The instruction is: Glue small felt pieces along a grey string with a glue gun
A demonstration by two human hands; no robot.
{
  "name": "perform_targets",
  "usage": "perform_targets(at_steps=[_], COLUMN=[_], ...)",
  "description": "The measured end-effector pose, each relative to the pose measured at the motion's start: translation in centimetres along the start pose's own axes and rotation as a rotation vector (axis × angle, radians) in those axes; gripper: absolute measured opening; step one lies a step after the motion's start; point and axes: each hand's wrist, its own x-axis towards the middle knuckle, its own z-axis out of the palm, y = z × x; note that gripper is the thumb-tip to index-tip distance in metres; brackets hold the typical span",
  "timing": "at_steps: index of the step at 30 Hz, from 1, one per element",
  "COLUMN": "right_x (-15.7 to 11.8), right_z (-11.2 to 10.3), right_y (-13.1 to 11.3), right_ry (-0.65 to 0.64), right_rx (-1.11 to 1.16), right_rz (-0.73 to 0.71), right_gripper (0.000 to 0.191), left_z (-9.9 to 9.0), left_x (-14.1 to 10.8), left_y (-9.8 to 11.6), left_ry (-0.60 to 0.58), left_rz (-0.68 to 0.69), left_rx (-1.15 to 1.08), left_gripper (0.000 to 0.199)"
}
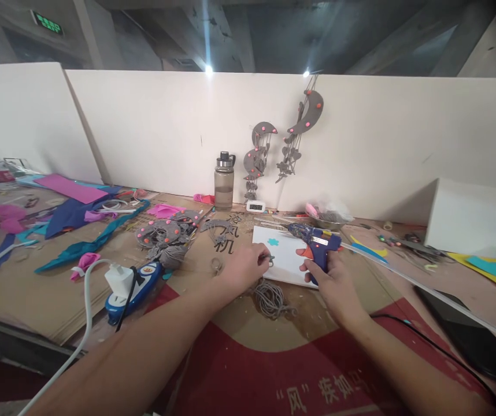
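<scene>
My right hand (332, 283) is wrapped round the handle of a blue glue gun (319, 254) with an orange trigger. Its nozzle points left, over a white sheet (287, 263). A blue-green flower-shaped cutout (273, 242) lies on that sheet. With fingers pinched, my left hand (248, 266) holds a small grey piece (270, 260) at the sheet's left side; the piece is too small to make out fully. Just below the left hand rests a loose bundle of grey cord (271, 299).
Grey felt pieces with pink dots (165, 231) and a blue power strip (133, 292) lie left. Behind stand a water bottle (224, 182) and a small digital clock (255, 206). Grey moon-shaped hangings (313, 112) hang on the white board. A black phone-like slab (460, 329) lies right.
</scene>
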Motion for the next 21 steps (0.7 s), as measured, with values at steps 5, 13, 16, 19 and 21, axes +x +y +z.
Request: perform_targets(at_steps=[5, 13, 16, 19, 21], right_x=[0.0, -0.1, -0.4, -0.7, -1.0], right_z=[-0.2, 0.0, -0.1, -0.3, -0.4], right_y=[0.0, -0.2, -0.6, -1.0, -1.4], right_ry=[0.028, 0.011, -0.031, -0.087, -0.099], right_rx=[-0.062, -0.117, -0.163, -0.232, -0.306], right_rz=[-0.021, -0.073, -0.112, -0.169, -0.21], right_gripper=[0.034, 0.03, 0.03, 0.031, 0.033], left_z=[-0.1, 0.2, -0.2, -0.6, -0.7], left_x=[-0.5, 0.6, 1.0, 1.0, 0.9], left_y=[0.8, 0.4, 0.4, 0.5, 0.6], left_ry=[-0.063, -0.013, -0.009, 0.024, 0.038], left_rz=[0.038, -0.211, -0.425, -0.45, -0.429], left_rx=[0.047, -0.486, -0.833, -0.949, -0.954], left_gripper=[0.016, 0.007, 0.008, 0.012, 0.014])
